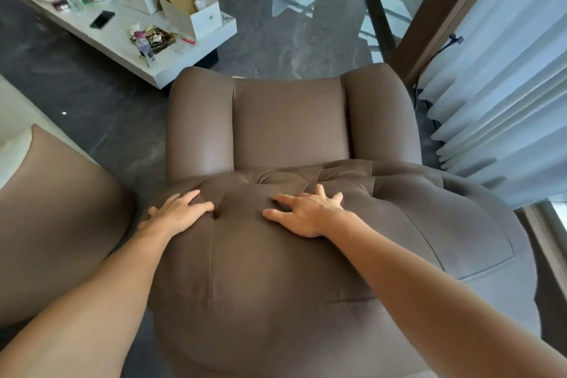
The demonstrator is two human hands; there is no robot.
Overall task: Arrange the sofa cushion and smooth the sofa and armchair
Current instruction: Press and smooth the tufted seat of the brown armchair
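A brown leather armchair (pixel 291 123) fills the middle of the head view, seen from behind and above its tufted backrest (pixel 251 255). My left hand (pixel 178 212) lies flat on the backrest's upper left part, fingers spread, beside a tuft dimple. My right hand (pixel 306 212) rests palm down near the top centre, fingers apart. Neither hand holds anything. The seat lies beyond between two padded arms. At the left edge is a brown sofa arm (pixel 58 218); no loose cushion is in view.
A low white coffee table (pixel 171 70) stands past the armchair at upper left, carrying boxes, a paper bag, bottles, a phone and a potted plant. Pale pleated curtains (pixel 503 86) hang at the right by a dark window frame. Glossy dark floor lies between.
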